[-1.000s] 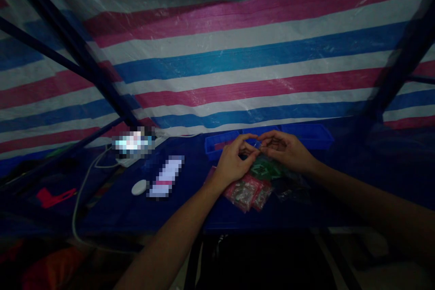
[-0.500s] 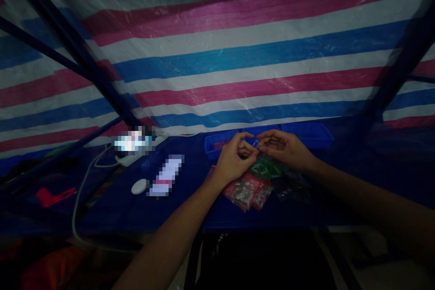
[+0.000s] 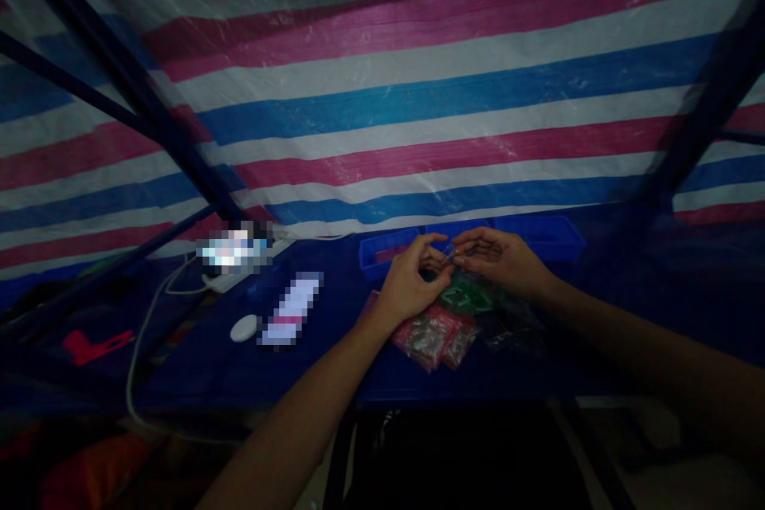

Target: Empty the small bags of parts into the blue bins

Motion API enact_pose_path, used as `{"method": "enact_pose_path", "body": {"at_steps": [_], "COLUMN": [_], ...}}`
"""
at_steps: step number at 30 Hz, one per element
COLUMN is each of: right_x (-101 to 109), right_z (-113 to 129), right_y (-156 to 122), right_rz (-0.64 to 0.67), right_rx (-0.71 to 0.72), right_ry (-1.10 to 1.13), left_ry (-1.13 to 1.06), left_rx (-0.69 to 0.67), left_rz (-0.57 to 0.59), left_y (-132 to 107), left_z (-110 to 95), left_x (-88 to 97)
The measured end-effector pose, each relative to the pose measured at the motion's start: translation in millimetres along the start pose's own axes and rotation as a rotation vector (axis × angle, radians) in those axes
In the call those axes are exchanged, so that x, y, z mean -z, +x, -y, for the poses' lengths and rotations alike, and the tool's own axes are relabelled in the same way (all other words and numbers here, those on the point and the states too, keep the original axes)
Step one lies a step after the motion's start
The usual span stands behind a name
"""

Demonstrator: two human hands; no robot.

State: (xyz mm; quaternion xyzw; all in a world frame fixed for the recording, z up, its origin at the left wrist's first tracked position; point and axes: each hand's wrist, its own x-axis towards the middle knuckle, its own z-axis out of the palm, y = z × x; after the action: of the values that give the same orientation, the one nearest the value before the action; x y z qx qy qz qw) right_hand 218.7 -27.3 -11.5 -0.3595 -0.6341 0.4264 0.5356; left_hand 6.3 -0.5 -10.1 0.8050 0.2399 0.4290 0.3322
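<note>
My left hand [image 3: 417, 275] and my right hand [image 3: 502, 259] meet above the table, fingertips close together. Between them they pinch a small clear plastic bag [image 3: 449, 251] with a bluish tint; its contents are too small and dark to make out. Right below the hands lies a green plastic bag [image 3: 464, 293]. Nearer to me are red-edged clear bags [image 3: 431, 336] with small greyish items inside. Dark clear bags [image 3: 511, 328] lie under my right wrist.
Blue trays [image 3: 538, 237] stand in a row behind my hands. Left on the blue table [image 3: 215, 366] are a blurred-out phone [image 3: 292, 309], a round white object [image 3: 245, 327] and a white power strip [image 3: 236, 275] with a cable. A striped sheet [image 3: 418, 111] hangs behind.
Both hands stay almost in place. The small bag between the fingertips has shifted very slightly; the rest looks the same.
</note>
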Motion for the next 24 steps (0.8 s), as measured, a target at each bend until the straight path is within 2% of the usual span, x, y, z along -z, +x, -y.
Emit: {"method": "enact_pose_path", "body": {"at_steps": [13, 20, 24], "right_x": [0.2, -1.2, -3.3], "right_z": [-2.9, -3.8, -3.1], "right_y": [-0.9, -0.6, -0.9], "right_rz": [0.024, 0.042, 0.007], "right_rx": [-0.049, -0.031, -0.034], "right_ry": [0.014, -0.031, -0.041], "left_ry": [-0.015, 0.005, 0.019], "left_rx": [0.037, 0.003, -0.019], "left_rz": [-0.03, -0.038, -0.053], "left_y": [0.0, 0.4, 1.0], "left_z": [-2.3, -2.9, -4.6], "left_x": [2.4, 0.5, -0.2]}}
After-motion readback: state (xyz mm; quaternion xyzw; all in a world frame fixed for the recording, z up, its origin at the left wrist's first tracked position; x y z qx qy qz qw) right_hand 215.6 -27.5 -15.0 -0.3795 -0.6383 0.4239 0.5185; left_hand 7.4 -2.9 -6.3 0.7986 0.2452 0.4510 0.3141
